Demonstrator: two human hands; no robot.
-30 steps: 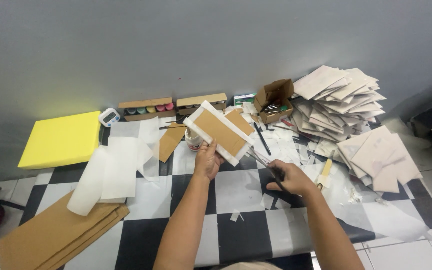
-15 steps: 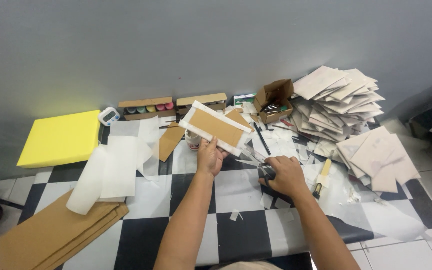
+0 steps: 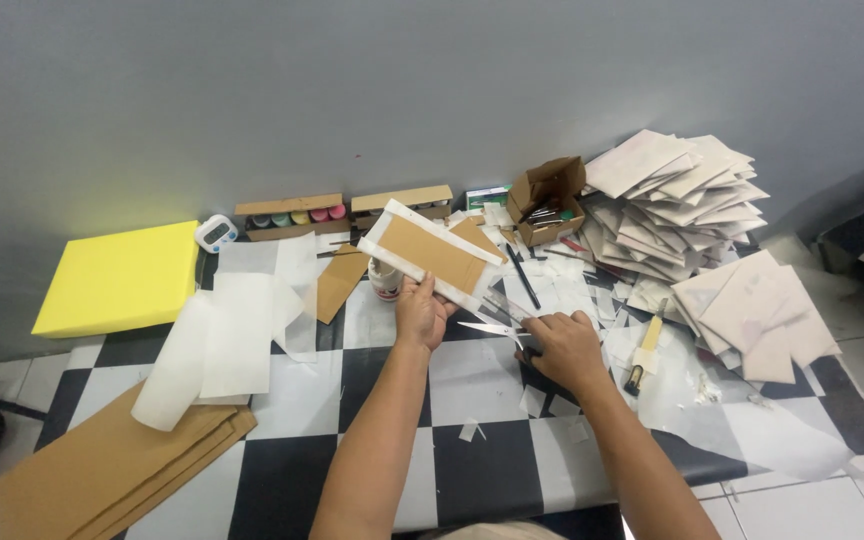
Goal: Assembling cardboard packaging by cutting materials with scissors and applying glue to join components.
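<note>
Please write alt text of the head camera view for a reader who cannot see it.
A person's left hand holds up a brown card with white paper edges, while the right hand holds open scissors just below it. Paper scraps, an envelope stack and a yellow block lie on the checkered floor.

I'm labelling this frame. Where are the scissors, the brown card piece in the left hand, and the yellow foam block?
scissors (image 3: 492,328), head view, on the blades.
brown card piece (image 3: 432,254), head view, its brown middle.
yellow foam block (image 3: 120,277), head view, top face.
</note>
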